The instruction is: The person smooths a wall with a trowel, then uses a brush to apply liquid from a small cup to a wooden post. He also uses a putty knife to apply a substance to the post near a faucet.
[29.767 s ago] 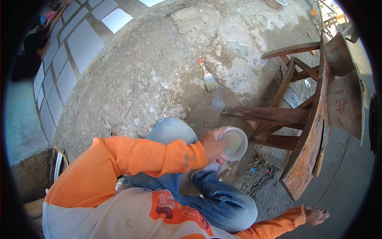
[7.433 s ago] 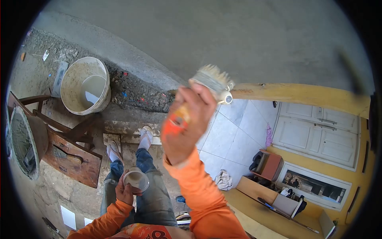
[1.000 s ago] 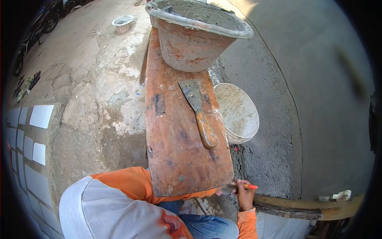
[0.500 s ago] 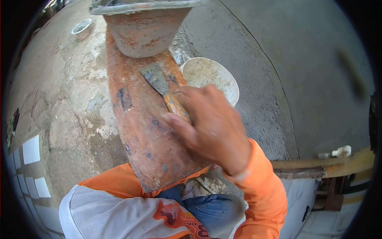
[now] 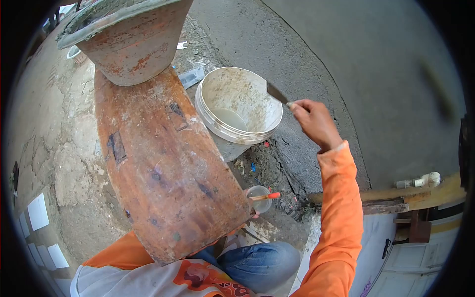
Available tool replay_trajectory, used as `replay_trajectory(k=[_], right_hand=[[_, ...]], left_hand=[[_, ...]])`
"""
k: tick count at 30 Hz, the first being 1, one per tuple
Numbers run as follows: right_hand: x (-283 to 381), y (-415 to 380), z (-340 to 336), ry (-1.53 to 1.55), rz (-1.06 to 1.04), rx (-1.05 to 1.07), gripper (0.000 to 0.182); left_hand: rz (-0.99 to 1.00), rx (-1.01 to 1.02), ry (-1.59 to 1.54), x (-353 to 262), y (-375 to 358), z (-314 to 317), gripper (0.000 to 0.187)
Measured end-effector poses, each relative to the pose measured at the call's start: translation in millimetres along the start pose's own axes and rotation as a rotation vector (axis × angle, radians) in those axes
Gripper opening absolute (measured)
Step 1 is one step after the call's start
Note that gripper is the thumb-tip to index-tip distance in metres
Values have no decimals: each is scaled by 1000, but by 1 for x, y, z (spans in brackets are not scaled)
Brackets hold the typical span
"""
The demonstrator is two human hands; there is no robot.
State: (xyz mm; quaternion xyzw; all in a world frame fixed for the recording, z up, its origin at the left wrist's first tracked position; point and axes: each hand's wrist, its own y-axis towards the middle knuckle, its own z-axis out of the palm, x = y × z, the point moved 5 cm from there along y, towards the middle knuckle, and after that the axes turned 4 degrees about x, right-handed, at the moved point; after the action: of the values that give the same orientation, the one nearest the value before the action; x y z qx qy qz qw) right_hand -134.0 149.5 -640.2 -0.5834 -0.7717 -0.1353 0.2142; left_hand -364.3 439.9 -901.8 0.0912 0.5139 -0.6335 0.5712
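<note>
My right hand (image 5: 316, 123) is closed around the handle of a putty knife (image 5: 278, 93), whose blade is over the right rim of a white bucket (image 5: 237, 134). Cloudy water (image 5: 226, 119) lies in the bucket. Of my left hand (image 5: 256, 215), only fingertips show beyond the board's right edge, against a clear plastic cup (image 5: 259, 204). A brush with a red tip (image 5: 273, 196) lies across the cup. The stained wooden board (image 5: 163, 183) stretches away in front of me, and the rest of my left hand is hidden beneath it.
A large cement-crusted tub (image 5: 131, 54) stands on the board's far end. Grey plaster (image 5: 391, 99) covers the wall at right, above a rough cement strip (image 5: 247, 39). A small pot (image 5: 75, 54) stands far left, and a white pipe fitting (image 5: 420, 180) is at lower right.
My right hand has lifted the putty knife off the board and carried it right, to the bucket. The view has shifted, and the bucket's inside and the cup with the brush now show.
</note>
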Motion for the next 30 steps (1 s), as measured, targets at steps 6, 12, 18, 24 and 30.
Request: replay_trajectory(k=[6, 12, 18, 24, 30], right_hand=[[-88, 130, 147, -150, 86, 627, 32], [-101, 220, 271, -612, -85, 919, 30], [-141, 263, 360, -813, -385, 913, 34], [-238, 265, 472, -996, -388, 786, 55], [-225, 229, 452, -799, -106, 801, 45]], left_hand=[[44, -85, -1, -10, -23, -1, 38], [49, -141, -22, -9, -44, 10, 38], [66, -132, -72, 10, -62, 41, 38], [80, -121, -95, 20, -63, 74, 39], [116, -97, -110, 29, -65, 88, 39]])
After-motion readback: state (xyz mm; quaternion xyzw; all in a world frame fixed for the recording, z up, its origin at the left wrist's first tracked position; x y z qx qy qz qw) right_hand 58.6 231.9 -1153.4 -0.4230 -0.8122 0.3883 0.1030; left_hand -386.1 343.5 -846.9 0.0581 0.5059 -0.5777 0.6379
